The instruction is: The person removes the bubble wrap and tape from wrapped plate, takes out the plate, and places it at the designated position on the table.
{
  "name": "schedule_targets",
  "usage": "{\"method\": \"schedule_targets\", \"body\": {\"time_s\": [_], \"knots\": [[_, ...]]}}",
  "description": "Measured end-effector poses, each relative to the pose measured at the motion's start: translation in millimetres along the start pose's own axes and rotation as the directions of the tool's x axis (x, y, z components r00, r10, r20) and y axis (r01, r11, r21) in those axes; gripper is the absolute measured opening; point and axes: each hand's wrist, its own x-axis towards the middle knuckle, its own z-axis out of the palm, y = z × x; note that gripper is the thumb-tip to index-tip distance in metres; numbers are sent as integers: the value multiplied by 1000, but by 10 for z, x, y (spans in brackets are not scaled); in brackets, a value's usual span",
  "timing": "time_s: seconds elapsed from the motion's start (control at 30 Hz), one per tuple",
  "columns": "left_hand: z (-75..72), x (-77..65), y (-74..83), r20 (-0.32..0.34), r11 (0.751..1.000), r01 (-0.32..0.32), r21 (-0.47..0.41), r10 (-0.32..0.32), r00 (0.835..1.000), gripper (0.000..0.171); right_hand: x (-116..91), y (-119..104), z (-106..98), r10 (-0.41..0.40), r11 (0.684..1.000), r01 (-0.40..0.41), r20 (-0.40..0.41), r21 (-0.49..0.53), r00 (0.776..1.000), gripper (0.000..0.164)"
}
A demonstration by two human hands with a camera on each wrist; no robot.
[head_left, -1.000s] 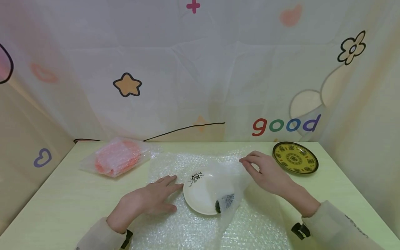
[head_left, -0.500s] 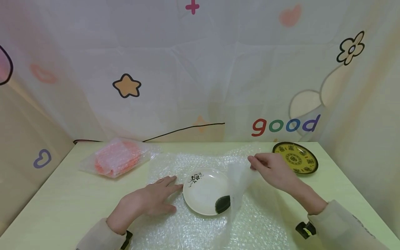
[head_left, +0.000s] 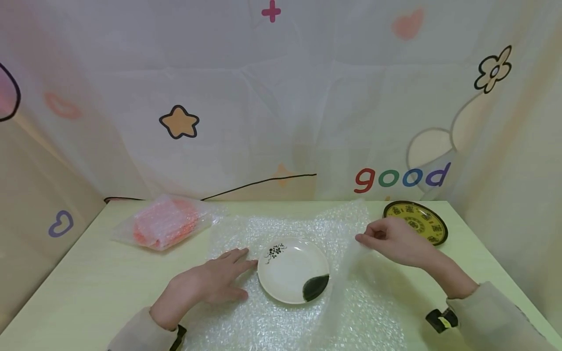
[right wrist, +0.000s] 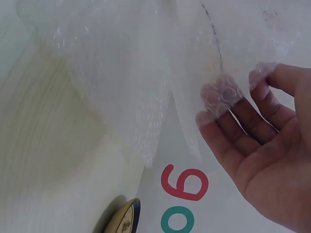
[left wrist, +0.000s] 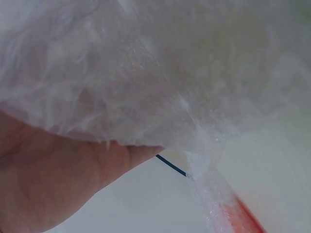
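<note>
A white plate (head_left: pixel 290 268) with a dark green leaf and small floral sprig lies face up on a sheet of bubble wrap (head_left: pixel 246 321). My left hand (head_left: pixel 210 278) rests on the wrap with fingers spread, its fingertips at the plate's left rim. In the left wrist view, cloudy plastic covers most of the scene above the left palm (left wrist: pixel 53 179). Between thumb and index finger, my right hand (head_left: pixel 395 243) pinches a corner of the wrap, raised to the right of the plate. The right wrist view shows the film over the fingertips (right wrist: pixel 228 92).
At the table's back left lies a pink item in bubble wrap (head_left: pixel 167 222). A yellow plate with a dark rim (head_left: pixel 432 229) sits at the back right, partly behind my right hand. A printed curtain (head_left: pixel 281 97) hangs behind the pale table (head_left: pixel 79 297).
My right hand has drawn the wrap's flap to the right and off the white plate, uncovering the whole green leaf. The left hand has stayed in place.
</note>
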Motion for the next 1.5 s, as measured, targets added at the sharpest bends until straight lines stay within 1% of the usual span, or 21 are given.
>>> {"method": "schedule_targets", "body": {"time_s": [0.07, 0.13, 0.2, 0.27, 0.4, 0.57, 0.67, 0.87, 0.93, 1.13, 1.27, 1.5], "knots": [[3, 0, -3, -1, 1000, -1, 1, 1, 1000, 68, -5, 29, -17, -22, 1000, 22, 28, 8, 999, 26], [9, 2, -5, -3, 1000, 0, 2, 0, 1000, 69, -10, 54, -33, -40, 999, 39, 69, 15, 997, 18], [13, 3, -7, -5, 1000, 0, 7, 0, 1000, 69, -18, 73, -53, -52, 999, 51, 130, 13, 990, 8], [15, 3, -7, -7, 1000, 1, 9, -1, 1000, 69, -26, 91, -72, -58, 998, 59, 197, 2, 979, 1], [11, -1, -3, -10, 1000, 3, 12, -3, 1000, 69, -34, 123, -91, -64, 997, 77, 300, -33, 952, 12], [2, -2, 4, -8, 1000, 2, 4, -2, 1000, 69, -52, 147, -66, -55, 998, 67, 362, -21, 931, 23], [1, 1, 8, -4, 1000, 5, -3, -5, 1000, 68, -70, 162, -32, -53, 998, 64, 377, -18, 925, 28], [6, 3, 10, -4, 1000, 10, 3, -10, 1000, 67, -114, 193, 52, -59, 996, 84, 404, -43, 913, 35], [10, 5, 8, -8, 1000, 9, 6, -9, 1000, 67, -125, 202, 83, -62, 995, 88, 406, -45, 912, 39], [20, 4, -6, -13, 1000, -2, -8, 2, 1000, 67, -202, 179, 171, -24, 998, 45, 385, -45, 922, 49], [18, 4, -7, -14, 1000, -7, -16, 7, 1000, 67, -246, 181, 235, -33, 996, 63, 371, -70, 928, 58], [12, 12, -3, -7, 1000, -10, -23, 10, 1000, 65, -279, 173, 312, 15, 998, 9, 379, -62, 925, 77]]}}
